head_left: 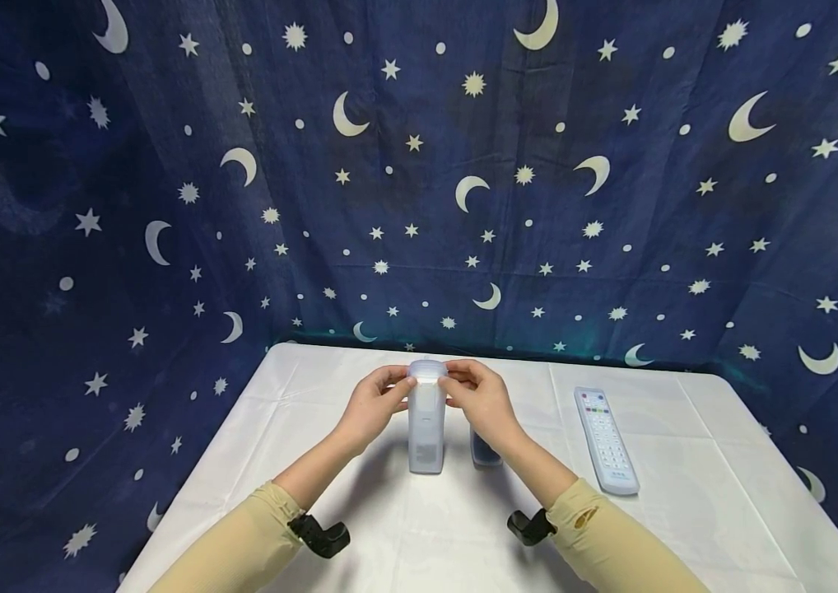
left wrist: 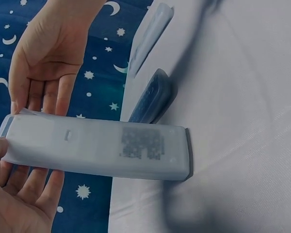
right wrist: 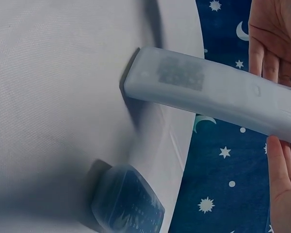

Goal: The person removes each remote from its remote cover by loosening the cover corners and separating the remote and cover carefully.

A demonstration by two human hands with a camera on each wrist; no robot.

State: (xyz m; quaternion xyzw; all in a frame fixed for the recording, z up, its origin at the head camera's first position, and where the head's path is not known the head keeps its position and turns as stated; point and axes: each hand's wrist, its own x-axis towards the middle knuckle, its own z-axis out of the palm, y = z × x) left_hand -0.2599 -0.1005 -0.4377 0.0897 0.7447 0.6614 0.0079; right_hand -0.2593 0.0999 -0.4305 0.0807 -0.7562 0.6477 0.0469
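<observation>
A remote control in a milky translucent cover (head_left: 426,428) stands on end, its back facing me and its lower end at the tabletop. My left hand (head_left: 376,403) pinches the left edge near the top. On the opposite edge, my right hand (head_left: 484,399) pinches the same end, thumb on the back. In the left wrist view, a thin flap of the cover (left wrist: 29,112) lifts at the edge beside the right hand's fingers. A dark patch shows through the cover near the lower end. The remote's button side is hidden.
A dark blue remote (head_left: 486,451) lies just right of the held one, partly hidden by the right hand and wrist. Farther right lies a white remote in a clear cover (head_left: 607,441), buttons up. Behind the white-clothed table (head_left: 715,494) hangs a star-and-moon curtain (head_left: 419,206).
</observation>
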